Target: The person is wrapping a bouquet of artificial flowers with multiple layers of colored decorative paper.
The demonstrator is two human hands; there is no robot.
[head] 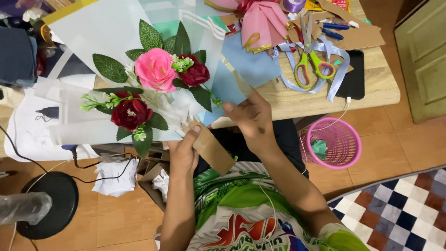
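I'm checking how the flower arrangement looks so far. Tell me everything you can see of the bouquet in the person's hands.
The bouquet holds fabric-looking flowers: one pink rose, two dark red ones, green leaves and small white-green sprigs. Pale translucent wrapping sheets fan out behind it, with light blue sheets to the right. It lies tilted, blooms pointing up-left, above the table edge. The left hand grips its brown paper-wrapped stem; the right hand touches the wrapping's lower right edge.

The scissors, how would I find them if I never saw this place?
Look at the wooden table, near its far right end, beside the black phone. The scissors lie on pale blue ribbon; nothing else there has bright green-and-yellow handles.
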